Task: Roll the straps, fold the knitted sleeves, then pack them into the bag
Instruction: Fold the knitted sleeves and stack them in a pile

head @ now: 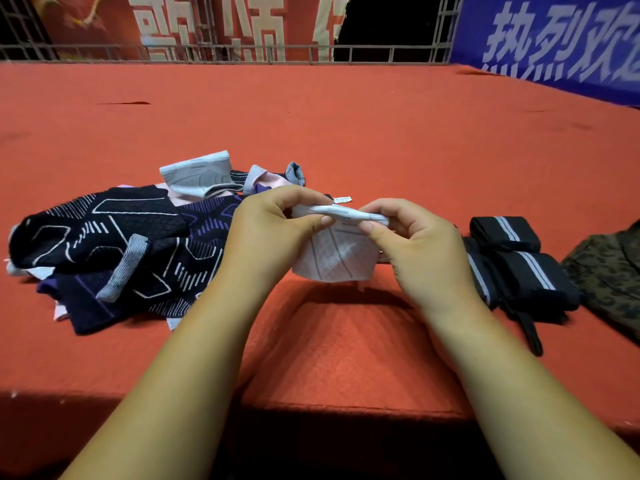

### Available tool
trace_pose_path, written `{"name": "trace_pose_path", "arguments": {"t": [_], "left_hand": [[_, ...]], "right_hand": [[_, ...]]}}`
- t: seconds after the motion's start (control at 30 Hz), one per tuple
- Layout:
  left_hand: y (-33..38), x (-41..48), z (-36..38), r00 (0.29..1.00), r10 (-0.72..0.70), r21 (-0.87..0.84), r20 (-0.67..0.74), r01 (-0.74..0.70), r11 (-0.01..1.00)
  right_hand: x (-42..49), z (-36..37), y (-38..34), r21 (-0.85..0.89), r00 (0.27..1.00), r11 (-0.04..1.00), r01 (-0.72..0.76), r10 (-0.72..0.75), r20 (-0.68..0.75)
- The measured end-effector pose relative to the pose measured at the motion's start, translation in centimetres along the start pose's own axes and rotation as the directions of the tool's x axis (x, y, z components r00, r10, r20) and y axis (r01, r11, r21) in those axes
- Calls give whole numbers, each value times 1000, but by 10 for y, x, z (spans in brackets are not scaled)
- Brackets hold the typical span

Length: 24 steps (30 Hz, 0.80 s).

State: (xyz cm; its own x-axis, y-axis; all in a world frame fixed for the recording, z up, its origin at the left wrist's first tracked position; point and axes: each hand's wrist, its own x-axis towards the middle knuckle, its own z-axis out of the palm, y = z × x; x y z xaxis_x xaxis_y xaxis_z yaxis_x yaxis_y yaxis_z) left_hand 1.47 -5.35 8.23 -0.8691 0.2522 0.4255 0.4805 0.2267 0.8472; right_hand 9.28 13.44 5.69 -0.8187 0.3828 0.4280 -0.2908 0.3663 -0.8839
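Pinching a white knitted sleeve [337, 252] between left hand [277, 230] and right hand [412, 244].

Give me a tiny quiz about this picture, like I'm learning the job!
1. True or false: the left hand and the right hand both pinch the white sleeve.
2. The black straps are: A rolled up, B spread flat, C held up.
3. Fill in: the dark sleeve pile lies on the person's ___ side.
Key: 1 true; 2 A; 3 left.
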Motion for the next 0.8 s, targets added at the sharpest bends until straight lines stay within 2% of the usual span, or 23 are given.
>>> {"name": "trace_pose_path", "arguments": {"t": [0.13,0.2,0.3,0.37,0.47,0.63,0.73,0.8], "left_hand": [[0,0,4,999,5,38,-32,-4,999],[-3,1,4,997,57,103,-44,-52,993],[-5,4,2,991,132,193,20,-134,972],[-5,4,1,991,100,139,92,-112,984],[-7,0,4,989,9,9,150,-10,1000],[-16,2,17,987,-130,-108,90,140,984],[-21,4,26,979,-196,-172,50,202,964],[-22,6,30,970,-244,-181,16,242,953]], "right_hand": [[-1,2,0,-50,999,999,18,-20,-34],[-2,2,0,-87,998,995,39,-42,-41],[-1,2,-1,-200,991,974,109,-121,-53],[0,1,-1,-236,992,965,117,-125,-19],[-1,0,-3,-176,998,983,55,-48,44],[-2,8,2,-121,999,992,-35,32,-26],[1,12,3,-12,978,978,-208,207,-32],[0,13,3,72,942,939,-335,333,36]]}}
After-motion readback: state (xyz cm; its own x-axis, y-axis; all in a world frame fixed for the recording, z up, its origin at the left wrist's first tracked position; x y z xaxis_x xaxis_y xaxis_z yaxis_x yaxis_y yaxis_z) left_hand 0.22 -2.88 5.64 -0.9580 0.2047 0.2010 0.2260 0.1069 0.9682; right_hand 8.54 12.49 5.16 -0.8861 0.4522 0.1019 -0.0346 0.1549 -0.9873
